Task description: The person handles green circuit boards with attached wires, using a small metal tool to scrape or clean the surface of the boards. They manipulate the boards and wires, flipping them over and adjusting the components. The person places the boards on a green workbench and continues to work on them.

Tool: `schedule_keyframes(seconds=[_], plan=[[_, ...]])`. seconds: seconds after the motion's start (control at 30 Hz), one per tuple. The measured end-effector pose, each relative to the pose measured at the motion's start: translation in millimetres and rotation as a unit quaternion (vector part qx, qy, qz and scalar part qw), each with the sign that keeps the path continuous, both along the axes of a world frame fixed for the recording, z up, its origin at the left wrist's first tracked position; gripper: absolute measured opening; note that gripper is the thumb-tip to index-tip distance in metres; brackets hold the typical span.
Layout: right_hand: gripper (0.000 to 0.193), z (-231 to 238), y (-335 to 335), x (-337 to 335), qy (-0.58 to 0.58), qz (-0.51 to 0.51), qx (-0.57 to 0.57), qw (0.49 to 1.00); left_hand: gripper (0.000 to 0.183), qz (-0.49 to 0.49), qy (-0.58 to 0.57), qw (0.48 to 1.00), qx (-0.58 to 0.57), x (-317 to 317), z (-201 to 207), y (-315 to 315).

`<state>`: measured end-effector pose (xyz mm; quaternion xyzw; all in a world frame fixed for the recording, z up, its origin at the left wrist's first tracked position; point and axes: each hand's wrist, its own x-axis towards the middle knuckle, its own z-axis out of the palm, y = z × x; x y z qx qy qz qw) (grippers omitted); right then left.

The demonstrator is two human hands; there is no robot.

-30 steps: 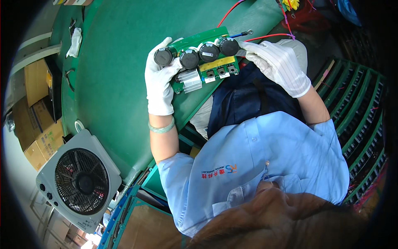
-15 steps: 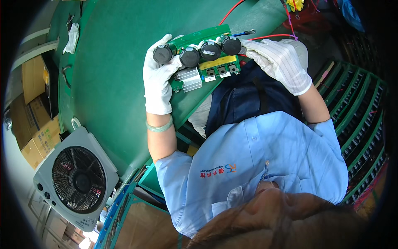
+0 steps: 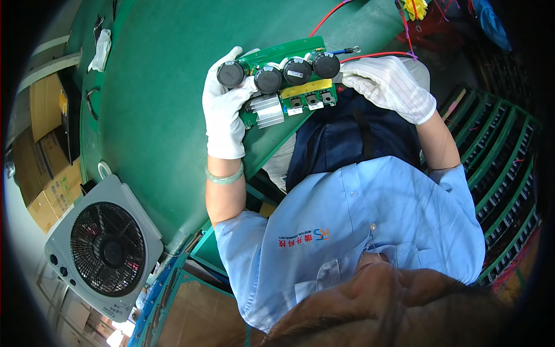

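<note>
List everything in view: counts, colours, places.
Circuit board: 1, green, upper centre
Large cylinders: 4, black, on board
Heatsink: 1, silver, on board
Cables: several, red, upper right
Table: 1, green, upper centre
Fan: 1, grey, lower left
Cardboard boxes: several, brown, left
Cloth-like item: 1, white, upper left
Slatted racking: count unclear, green, right
Bracelet: 1, pale green, left of centre
Shirt: 1, light blue, lower centre
Left hand: 1, white-gloved, gripping board
Right hand: 1, white-gloved, by board's right end

And there, red-and-blue lettering [image 3: 302, 237] across the shirt [image 3: 341, 214] | dark script [image 3: 115, 308] on the grey fan [image 3: 108, 248] | white label [image 3: 298, 73], black capacitor [image 3: 296, 67] | print [image 3: 58, 189], brown carton [image 3: 68, 184]
</note>
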<state>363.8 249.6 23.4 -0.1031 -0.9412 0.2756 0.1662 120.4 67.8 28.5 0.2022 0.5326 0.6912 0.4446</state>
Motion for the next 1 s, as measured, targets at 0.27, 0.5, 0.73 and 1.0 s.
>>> schedule_keyframes(seconds=[0.27,0.5,0.73,1.0], plan=[[0.028,10,-13,-18,-0.072,-0.045,0.022,0.996,0.061,0.012,0.008,1.0,-0.02,4,5,2],[0.032,32,-46,-26,0.049,0.002,0.242,0.969,0.064,0.011,0.024,1.0,-0.003,5,8,1],[0.04,70,-60,-2,0.069,0.037,0.11,0.991,0.065,-0.009,0.008,0.999,0.036,-5,-6,-5],[0.032,51,49,45,0.151,-0.402,-0.262,0.864,0.065,0.0,0.005,1.0,-0.001,-5,-8,-7]])
